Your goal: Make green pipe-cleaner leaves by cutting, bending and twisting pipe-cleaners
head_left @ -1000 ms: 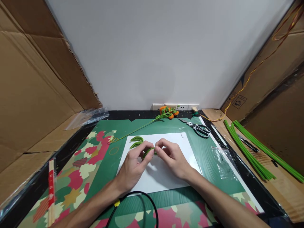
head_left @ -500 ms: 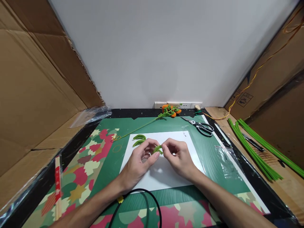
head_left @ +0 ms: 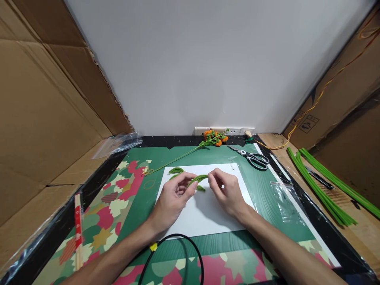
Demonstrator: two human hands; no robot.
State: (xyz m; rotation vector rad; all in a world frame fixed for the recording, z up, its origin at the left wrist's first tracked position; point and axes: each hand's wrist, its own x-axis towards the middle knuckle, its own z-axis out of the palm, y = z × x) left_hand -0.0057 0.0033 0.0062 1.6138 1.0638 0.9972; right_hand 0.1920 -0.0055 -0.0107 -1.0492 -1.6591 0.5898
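Between my two hands a curved green pipe-cleaner leaf (head_left: 198, 179) is held above a white sheet (head_left: 213, 213). My left hand (head_left: 175, 194) pinches its left end between thumb and fingers. At the leaf's right end, the fingertips of my right hand (head_left: 226, 190) are closed on its tip. Two similar green leaf shapes lie on the sheet beyond my left hand; the farther leaf (head_left: 176, 170) shows fully, the nearer one is partly covered. Another small green piece (head_left: 201, 189) rests on the paper just below the held leaf.
Orange pipe-cleaner flowers (head_left: 216, 137) on a long green stem lie at the back, beside black-handled scissors (head_left: 252, 157). Green pipe cleaners (head_left: 320, 190) and a utility knife (head_left: 320, 178) are on the right. A black cable (head_left: 178, 236) loops in front; wrapped chopsticks (head_left: 78, 229) lie left.
The held leaf has been raised slightly and now shows longer between my hands, which are a little farther apart. A small green piece on the paper has come into clearer view below it.
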